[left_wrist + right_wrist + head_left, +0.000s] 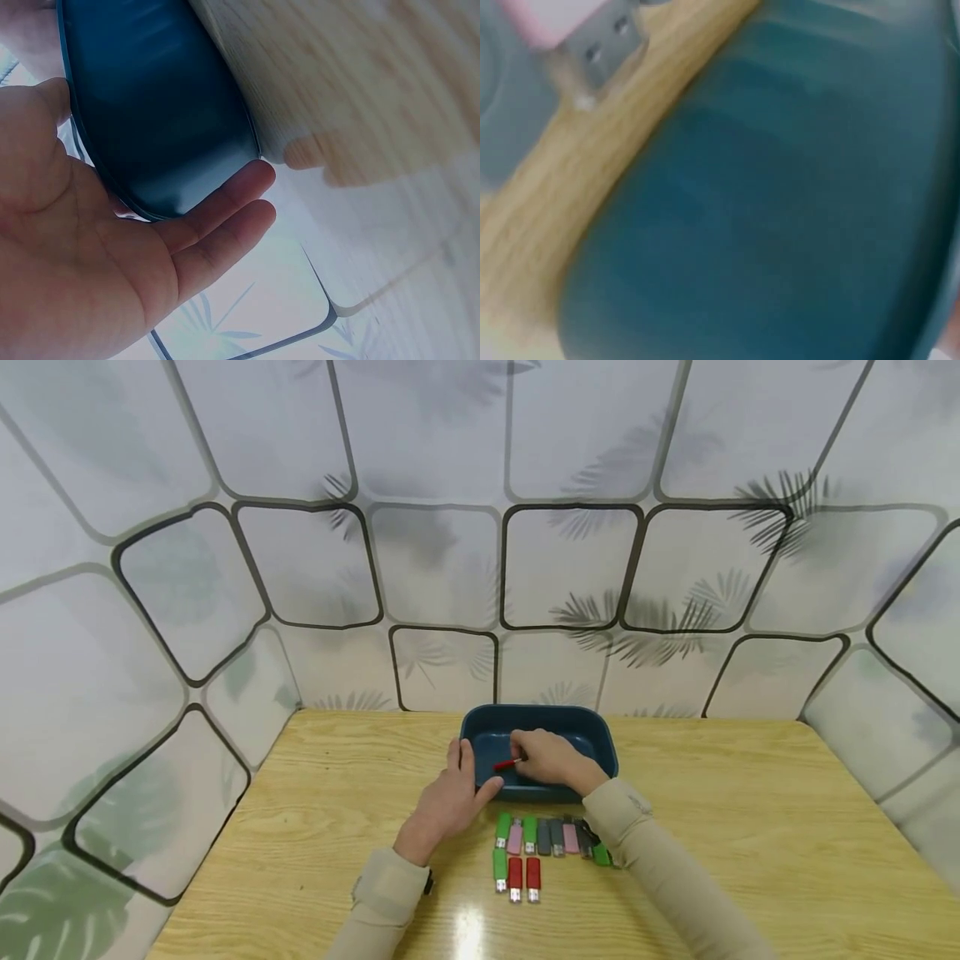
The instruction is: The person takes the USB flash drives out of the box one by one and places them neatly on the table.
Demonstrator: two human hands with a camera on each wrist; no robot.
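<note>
A dark blue bin [555, 710] sits at the back of the table. My right hand [551, 756] reaches over it, pinching a red USB stick [505, 765] by one end above its floor. At the bin's left end, my left hand [448, 793] rests with straight fingers along the outside and the thumb by the front rim. The left wrist view shows two fingers [225, 202] extended past the bin's [157, 105] corner. In the right wrist view the bin's bare inside [765, 195] fills most of the picture, and the right hand's grip is out of sight.
In front of the bin lies a row of green [502, 831], pink [515, 837] and grey USB sticks [543, 837], partly covered by the right sleeve [637, 827]. Nearer are one green stick [500, 864] and two red sticks [533, 872]. A patterned wall covering [450, 668] stands behind the table.
</note>
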